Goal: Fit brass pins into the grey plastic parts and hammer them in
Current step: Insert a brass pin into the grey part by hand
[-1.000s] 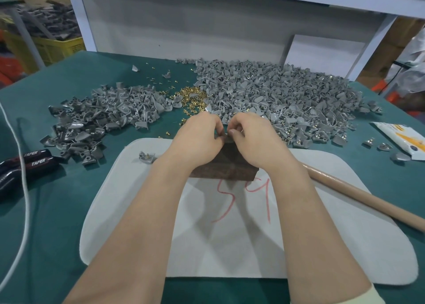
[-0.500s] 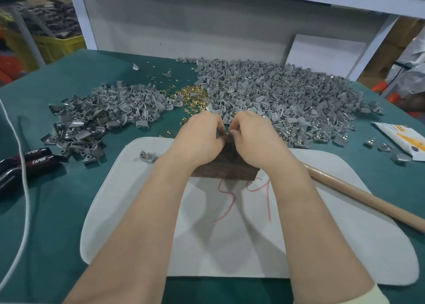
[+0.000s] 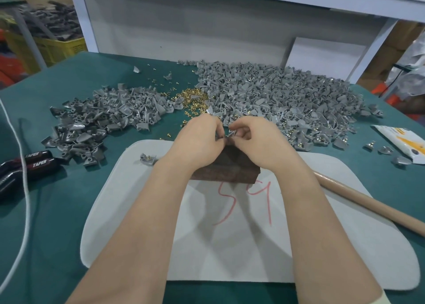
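My left hand (image 3: 199, 140) and my right hand (image 3: 255, 140) meet fingertip to fingertip over the far edge of a dark brown block (image 3: 226, 169) on the white mat (image 3: 230, 246). Between the fingers sits a small grey plastic part (image 3: 230, 135), mostly hidden; both hands pinch at it. A heap of brass pins (image 3: 192, 101) lies just beyond the hands. A large pile of grey parts (image 3: 276, 96) spreads to the right and a smaller pile (image 3: 103, 119) to the left. One grey part with brass pins (image 3: 147, 159) rests on the mat's left corner.
A wooden hammer handle (image 3: 368, 206) lies across the mat's right side. Black-handled pliers (image 3: 25, 165) and a white cord (image 3: 23, 211) are at the left. A white and yellow packet (image 3: 400, 142) with loose grey parts (image 3: 381, 150) lies at the right. The table top is green.
The fingertips of both hands have shifted slightly over the block's far edge; the right hand's fingers have lifted and spread a little. Arms and other objects stay put.
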The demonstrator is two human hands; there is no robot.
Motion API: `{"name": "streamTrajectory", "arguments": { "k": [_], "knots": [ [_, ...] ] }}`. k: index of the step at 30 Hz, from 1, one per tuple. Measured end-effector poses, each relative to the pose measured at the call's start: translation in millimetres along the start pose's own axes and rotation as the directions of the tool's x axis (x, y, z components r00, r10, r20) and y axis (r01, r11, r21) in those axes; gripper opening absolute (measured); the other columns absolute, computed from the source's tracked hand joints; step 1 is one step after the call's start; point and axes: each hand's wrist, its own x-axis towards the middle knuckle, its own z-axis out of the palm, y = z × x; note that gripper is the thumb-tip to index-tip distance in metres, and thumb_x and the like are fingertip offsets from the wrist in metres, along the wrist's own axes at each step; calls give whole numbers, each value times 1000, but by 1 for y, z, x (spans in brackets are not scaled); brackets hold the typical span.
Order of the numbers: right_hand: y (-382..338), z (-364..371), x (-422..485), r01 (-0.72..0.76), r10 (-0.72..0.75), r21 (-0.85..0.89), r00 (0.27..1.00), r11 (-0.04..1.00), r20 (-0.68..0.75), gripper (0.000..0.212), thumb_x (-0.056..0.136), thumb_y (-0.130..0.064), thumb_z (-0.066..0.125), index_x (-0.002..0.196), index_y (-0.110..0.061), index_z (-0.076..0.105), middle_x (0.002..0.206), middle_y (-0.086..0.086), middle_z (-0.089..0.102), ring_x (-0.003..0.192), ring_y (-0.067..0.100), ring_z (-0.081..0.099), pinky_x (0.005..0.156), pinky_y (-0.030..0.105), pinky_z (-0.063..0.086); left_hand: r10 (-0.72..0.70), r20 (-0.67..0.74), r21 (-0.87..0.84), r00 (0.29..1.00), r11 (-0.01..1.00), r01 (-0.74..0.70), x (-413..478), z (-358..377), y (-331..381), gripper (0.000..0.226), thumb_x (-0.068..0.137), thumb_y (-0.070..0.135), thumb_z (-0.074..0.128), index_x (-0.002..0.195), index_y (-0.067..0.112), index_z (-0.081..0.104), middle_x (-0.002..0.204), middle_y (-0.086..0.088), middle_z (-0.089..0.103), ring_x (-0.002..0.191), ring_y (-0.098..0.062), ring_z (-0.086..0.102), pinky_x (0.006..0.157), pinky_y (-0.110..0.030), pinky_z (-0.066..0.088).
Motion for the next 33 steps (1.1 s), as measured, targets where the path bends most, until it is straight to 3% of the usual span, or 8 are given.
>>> {"name": "streamTrajectory", "arguments": {
  "k": [5,13,16,21,25,33],
  "knots": [
    [5,-4,-1,-36,37,86,999,996,-8,20,88,-8,58,103,-17,67,81,-8,60,76,10,56,59,12,41,-10,-10,9,1000,1000,10,0,0,0,6,89,23,62,86,19,60,104,-2,62,103,-21,57,79,-26,40],
    [2,1,-2,3,2,97,999,995,-51,11,89,-13,60,84,-23,61,83,-2,65,85,16,61,81,28,48,-7,-3,17,1000,1000,7,0,0,0,3,89,20,61,86,19,62,105,-4,62,104,-22,57,81,-27,42],
    [0,2,-2,9,-4,83,998,996,-62,9,90,-14,58,85,-22,61,86,1,66,88,19,61,85,34,48,-7,1,23,1000,1000,7,0,0,1,3,89,20,61,86,20,61,102,-2,61,102,-22,57,79,-27,42],
    [0,5,-1,34,-35,-25,998,999,-50,8,94,-18,53,95,-18,61,96,2,62,87,18,52,75,28,39,5,8,30,1000,1000,-5,0,0,1,4,89,19,60,86,20,59,104,-4,61,101,-23,57,79,-28,42],
    [-2,4,-1,62,-66,-92,997,994,-38,10,95,-17,50,98,-15,59,100,5,56,91,21,51,84,35,41,11,4,37,1000,999,-11,1,0,1,2,89,19,61,89,18,62,103,-5,61,99,-25,57,81,-31,44],
    [1,5,-1,80,-84,-117,996,990,-30,11,96,-15,47,101,-11,57,96,-1,44,87,15,41,79,28,32,12,16,35,1000,999,-13,1,1,2,5,90,22,60,85,21,58,100,-2,60,96,-24,56,82,-32,47]
  ]
}}
